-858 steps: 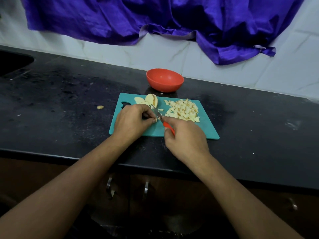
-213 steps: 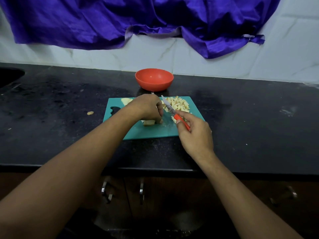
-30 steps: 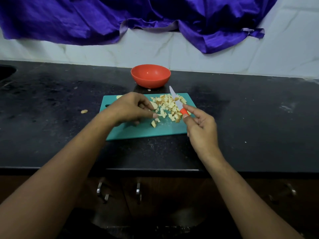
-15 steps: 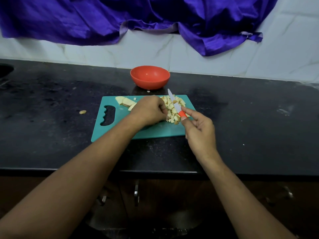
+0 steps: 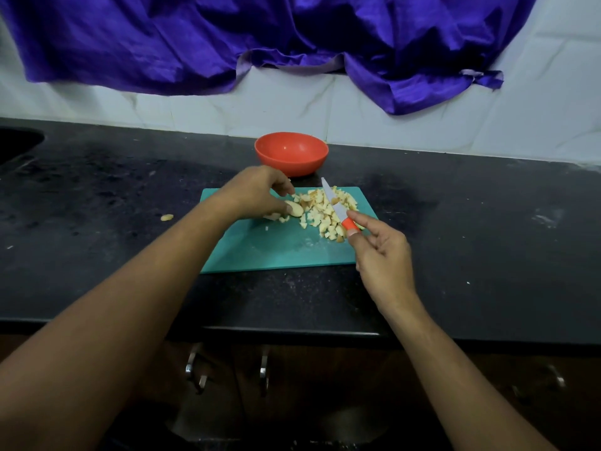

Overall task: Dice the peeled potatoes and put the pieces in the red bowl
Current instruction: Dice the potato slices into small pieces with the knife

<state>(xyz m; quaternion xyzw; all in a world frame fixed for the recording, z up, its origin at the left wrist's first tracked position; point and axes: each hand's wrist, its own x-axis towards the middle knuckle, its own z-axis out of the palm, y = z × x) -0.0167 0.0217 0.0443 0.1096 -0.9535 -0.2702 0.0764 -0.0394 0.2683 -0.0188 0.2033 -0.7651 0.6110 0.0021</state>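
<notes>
Countertop [image 5: 471,239], black and open, ran wide to the right of the right hand [image 5: 382,255], which hung at the right edge of the teal cutting board [image 5: 276,252]. Its thumb and forefinger pinched the knife [image 5: 336,206] by the orange handle, blade slanting over the diced potato [image 5: 322,216]. Left of that grip, the left hand [image 5: 257,193] curled its fingers round a potato slice [image 5: 295,209]. Beyond both, just past the board's far edge, stood the red bowl [image 5: 291,154].

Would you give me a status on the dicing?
Left hand grips potato slice; right hand pinches knife. Diced pile on cutting board, red bowl empty. Nothing blocking.
</notes>
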